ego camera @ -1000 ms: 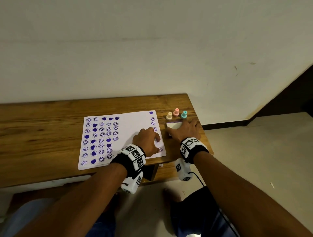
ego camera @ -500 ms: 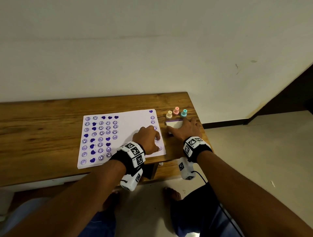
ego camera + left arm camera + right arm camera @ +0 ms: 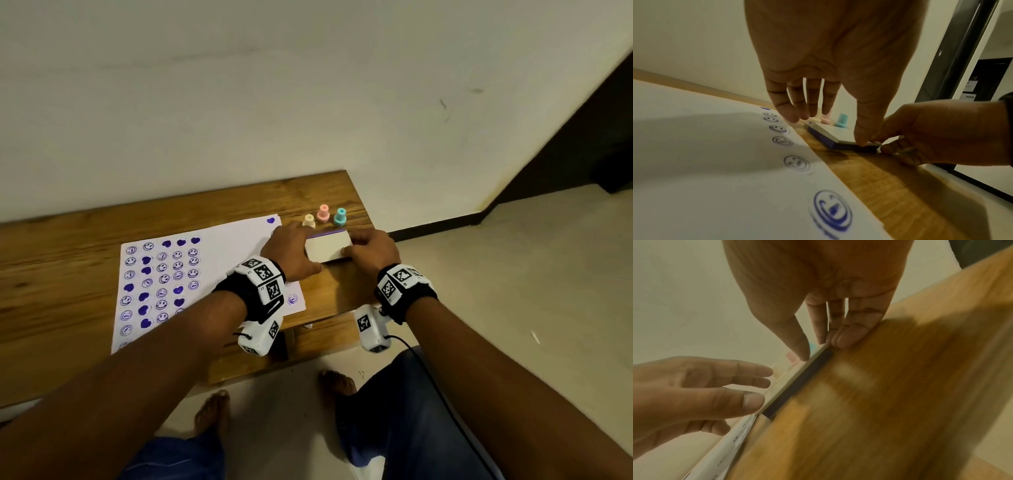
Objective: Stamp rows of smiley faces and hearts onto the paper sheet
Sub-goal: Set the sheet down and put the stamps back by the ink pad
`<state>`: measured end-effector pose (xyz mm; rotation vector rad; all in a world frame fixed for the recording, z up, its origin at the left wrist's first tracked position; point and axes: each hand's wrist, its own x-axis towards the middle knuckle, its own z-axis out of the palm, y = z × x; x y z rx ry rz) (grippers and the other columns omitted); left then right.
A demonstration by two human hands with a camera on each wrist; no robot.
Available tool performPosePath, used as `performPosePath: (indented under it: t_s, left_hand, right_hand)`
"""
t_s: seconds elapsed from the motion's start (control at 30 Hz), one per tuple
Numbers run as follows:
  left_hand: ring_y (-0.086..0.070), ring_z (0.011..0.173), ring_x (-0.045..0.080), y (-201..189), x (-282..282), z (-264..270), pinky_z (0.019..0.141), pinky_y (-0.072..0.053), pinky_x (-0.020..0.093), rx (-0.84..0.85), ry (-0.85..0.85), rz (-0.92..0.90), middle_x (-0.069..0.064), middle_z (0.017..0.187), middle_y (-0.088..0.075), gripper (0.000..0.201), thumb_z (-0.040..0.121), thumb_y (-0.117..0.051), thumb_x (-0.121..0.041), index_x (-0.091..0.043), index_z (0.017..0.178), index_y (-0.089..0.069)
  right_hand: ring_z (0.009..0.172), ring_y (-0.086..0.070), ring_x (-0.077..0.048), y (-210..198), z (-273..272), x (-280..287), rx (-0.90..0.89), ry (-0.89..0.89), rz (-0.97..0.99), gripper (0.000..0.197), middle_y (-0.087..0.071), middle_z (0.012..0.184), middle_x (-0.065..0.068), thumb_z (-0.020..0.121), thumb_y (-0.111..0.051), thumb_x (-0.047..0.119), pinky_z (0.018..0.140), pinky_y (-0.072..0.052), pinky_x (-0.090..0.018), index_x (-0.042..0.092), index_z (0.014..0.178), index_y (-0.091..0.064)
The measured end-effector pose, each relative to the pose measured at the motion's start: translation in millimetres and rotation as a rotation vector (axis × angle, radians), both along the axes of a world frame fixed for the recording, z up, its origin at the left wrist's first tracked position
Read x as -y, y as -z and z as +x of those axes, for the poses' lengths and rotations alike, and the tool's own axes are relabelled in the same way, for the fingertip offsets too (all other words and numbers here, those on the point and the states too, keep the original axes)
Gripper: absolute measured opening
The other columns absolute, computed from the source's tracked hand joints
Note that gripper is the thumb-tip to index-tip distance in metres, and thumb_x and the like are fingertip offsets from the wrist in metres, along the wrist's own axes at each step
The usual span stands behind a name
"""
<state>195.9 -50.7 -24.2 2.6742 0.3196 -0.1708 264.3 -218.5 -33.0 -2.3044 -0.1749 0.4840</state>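
Observation:
The white paper sheet [image 3: 222, 260] lies on the wooden table [image 3: 51, 274], with purple smileys and hearts in columns on its left part and along its right edge. Right of it sits the ink pad [image 3: 329, 245], dark blue with a white lid. My left hand [image 3: 291, 253] reaches it from the left with straight fingers, its thumb [image 3: 861, 136] pressing the lid's near corner. My right hand [image 3: 371, 248] pinches the pad's right end, thumb [image 3: 799, 350] on top and fingers [image 3: 849, 337] against the side. Neither hand holds a stamp.
Three small stamps stand just behind the pad: cream [image 3: 309, 220], pink [image 3: 323, 213] and teal [image 3: 340, 217]. The table's right edge [image 3: 370, 219] is close to the pad, with the floor beyond it. A pale wall rises behind the table.
My left hand has left the paper's right edge and moved right to the ink pad. My right hand has stayed at the pad. The view has tilted down.

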Motion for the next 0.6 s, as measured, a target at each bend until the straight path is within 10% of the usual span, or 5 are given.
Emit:
performPosePath:
  t_s: [0.6]
  left_hand:
    - [-0.059,0.107,0.023,15.9,-8.9,23.0,0.086,-0.048,0.032,-0.021,-0.056,-0.121,0.006,0.125,-0.058,0.076,0.062,-0.089,-0.032,-0.014,0.128,-0.056]
  right_hand:
    - [0.094,-0.070,-0.015,21.0,21.1,6.5,-0.103,0.058,0.116,0.030,-0.076,0.102,0.005,0.080,-0.082,0.030,0.089,-0.058,-0.039,0.028,0.109,-0.077]
